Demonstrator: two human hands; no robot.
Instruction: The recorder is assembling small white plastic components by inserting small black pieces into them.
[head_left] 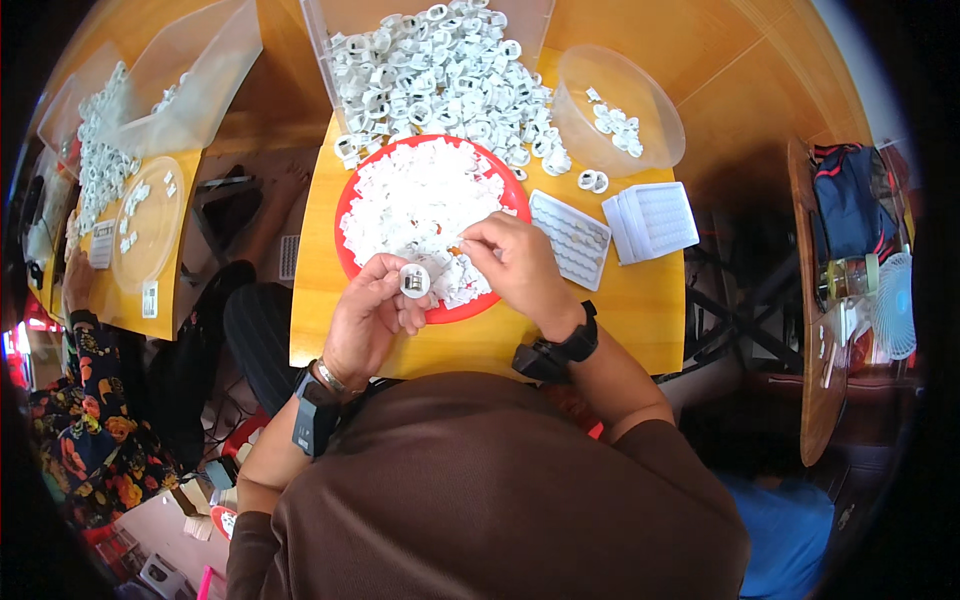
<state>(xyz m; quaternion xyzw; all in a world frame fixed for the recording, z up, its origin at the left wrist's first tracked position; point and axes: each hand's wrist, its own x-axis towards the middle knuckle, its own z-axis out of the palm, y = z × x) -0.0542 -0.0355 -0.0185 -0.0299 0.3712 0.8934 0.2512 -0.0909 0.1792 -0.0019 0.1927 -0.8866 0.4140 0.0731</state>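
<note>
At frame centre, I find left hand (364,318) holding a round white piece (415,281), seemingly unfinished, right hand (517,262) pinched, contents indiscernible, many white parts (415,200) apparently left.

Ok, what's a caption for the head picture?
Left fingers hold a round white part over a red tray of white bits.

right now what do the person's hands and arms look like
Left hand and right hand are gloveless. Brown sleeves stop short of the forearms. On the left wrist: a pale bracelet and a dark grey boxy device with small pale markings. On the right: a black strap and black box.
</note>
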